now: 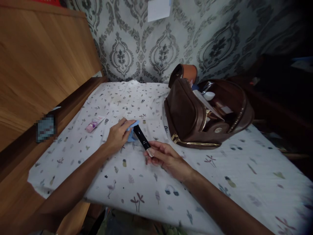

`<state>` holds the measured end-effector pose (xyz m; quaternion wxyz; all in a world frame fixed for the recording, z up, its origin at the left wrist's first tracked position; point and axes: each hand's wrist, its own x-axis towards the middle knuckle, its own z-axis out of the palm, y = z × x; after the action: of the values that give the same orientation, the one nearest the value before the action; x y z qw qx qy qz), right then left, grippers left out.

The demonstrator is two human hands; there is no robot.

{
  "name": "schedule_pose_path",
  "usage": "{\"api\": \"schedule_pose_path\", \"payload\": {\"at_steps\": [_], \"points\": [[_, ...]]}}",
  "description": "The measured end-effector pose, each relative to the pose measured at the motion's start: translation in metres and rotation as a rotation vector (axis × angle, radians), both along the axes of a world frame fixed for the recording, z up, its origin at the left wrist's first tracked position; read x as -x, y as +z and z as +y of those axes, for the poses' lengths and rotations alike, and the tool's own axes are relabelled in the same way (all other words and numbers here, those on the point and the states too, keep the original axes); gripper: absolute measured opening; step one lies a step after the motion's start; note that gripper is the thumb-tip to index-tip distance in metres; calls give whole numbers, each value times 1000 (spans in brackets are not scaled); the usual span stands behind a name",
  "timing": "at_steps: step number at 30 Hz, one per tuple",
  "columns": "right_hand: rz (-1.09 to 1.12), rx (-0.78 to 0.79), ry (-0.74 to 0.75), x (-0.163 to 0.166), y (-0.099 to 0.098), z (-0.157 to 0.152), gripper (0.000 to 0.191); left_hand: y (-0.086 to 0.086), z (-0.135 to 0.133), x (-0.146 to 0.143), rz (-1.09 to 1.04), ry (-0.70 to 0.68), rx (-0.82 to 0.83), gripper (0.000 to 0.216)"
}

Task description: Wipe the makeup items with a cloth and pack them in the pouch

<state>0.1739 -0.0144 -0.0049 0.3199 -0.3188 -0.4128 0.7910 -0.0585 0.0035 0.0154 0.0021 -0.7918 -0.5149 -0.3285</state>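
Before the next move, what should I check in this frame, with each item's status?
1. Right-hand grip on the black tube, at its silver end: ok.
2. Left-hand grip on the blue cloth, at the tube's other end: ok.
3. Pink tube lying apart from both hands: ok.
4. Brown bag clear of both hands: ok.
5. Bag zipped shut: not ok; it gapes open.
6. Black tube's surface free of smudges: cannot tell.
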Motion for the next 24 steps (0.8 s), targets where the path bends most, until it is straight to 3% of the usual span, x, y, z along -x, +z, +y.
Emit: {"api": "schedule_pose_path", "payload": {"at_steps": [5, 9, 12, 16, 24], "points": [[127, 159, -61, -1, 7, 2, 43, -6, -7, -13, -22, -132, -32, 33], [203, 214, -100, -2, 11, 4, 39, -9, -19, -31, -22, -337, -2, 37], [260, 232, -67, -3, 11, 5, 33, -10, -25, -38, -30, -392, 27, 38], [267, 237, 14, -6, 10, 6, 32, -10, -19, -32, -126, -346, 3, 34], [232, 245, -3, -5, 15, 3, 42, -7, 0, -13, -311, -75, 18, 25]]}}
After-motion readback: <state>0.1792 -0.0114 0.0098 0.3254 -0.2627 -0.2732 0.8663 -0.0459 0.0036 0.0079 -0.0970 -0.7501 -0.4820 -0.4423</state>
